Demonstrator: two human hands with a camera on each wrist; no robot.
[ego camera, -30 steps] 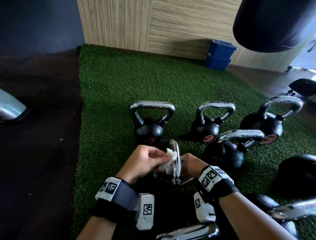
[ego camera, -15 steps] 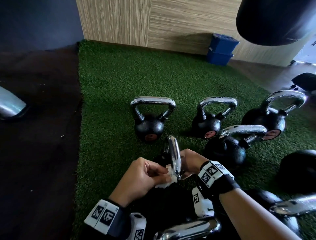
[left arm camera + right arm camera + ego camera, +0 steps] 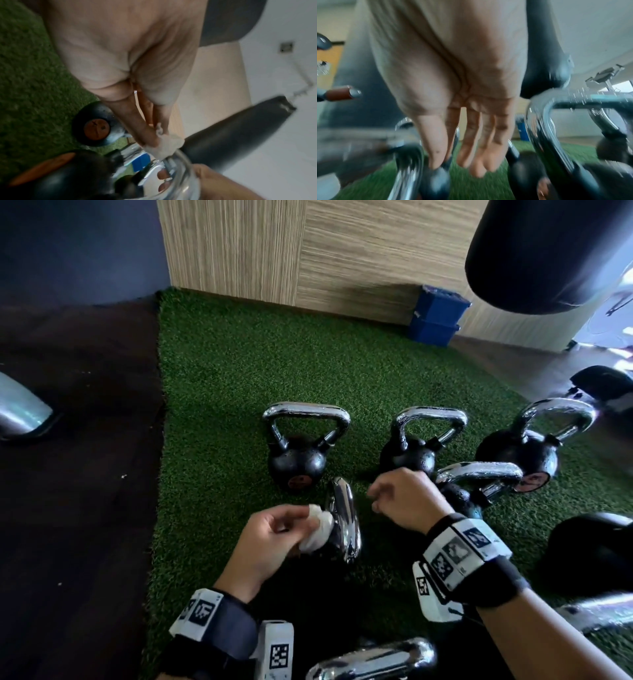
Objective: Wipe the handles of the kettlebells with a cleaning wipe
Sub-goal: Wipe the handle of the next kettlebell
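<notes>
Several black kettlebells with chrome handles stand on green turf (image 3: pixel 219 392). The nearest one's handle (image 3: pixel 344 518) points edge-on toward me. My left hand (image 3: pixel 294 525) pinches a crumpled white wipe (image 3: pixel 318 530) and presses it against the left side of that handle; the left wrist view shows the wipe (image 3: pixel 164 146) at my fingertips on the chrome (image 3: pixel 173 166). My right hand (image 3: pixel 376 498) hovers just right of the handle, off it, fingers loose and holding nothing. In the right wrist view its fingers (image 3: pixel 469 146) hang relaxed above the turf.
Three kettlebells (image 3: pixel 298 460) (image 3: pixel 411 455) (image 3: pixel 520 453) form a back row, with another (image 3: pixel 469 498) under my right wrist. More chrome handles (image 3: pixel 373 659) (image 3: pixel 599 611) lie close by. A black punching bag (image 3: pixel 548 251) hangs top right. Blue boxes (image 3: pixel 438 316) sit by the wall.
My right hand has let go of the near handle and lifted up to the right. My left hand keeps the wipe on the handle, having slid it along.
</notes>
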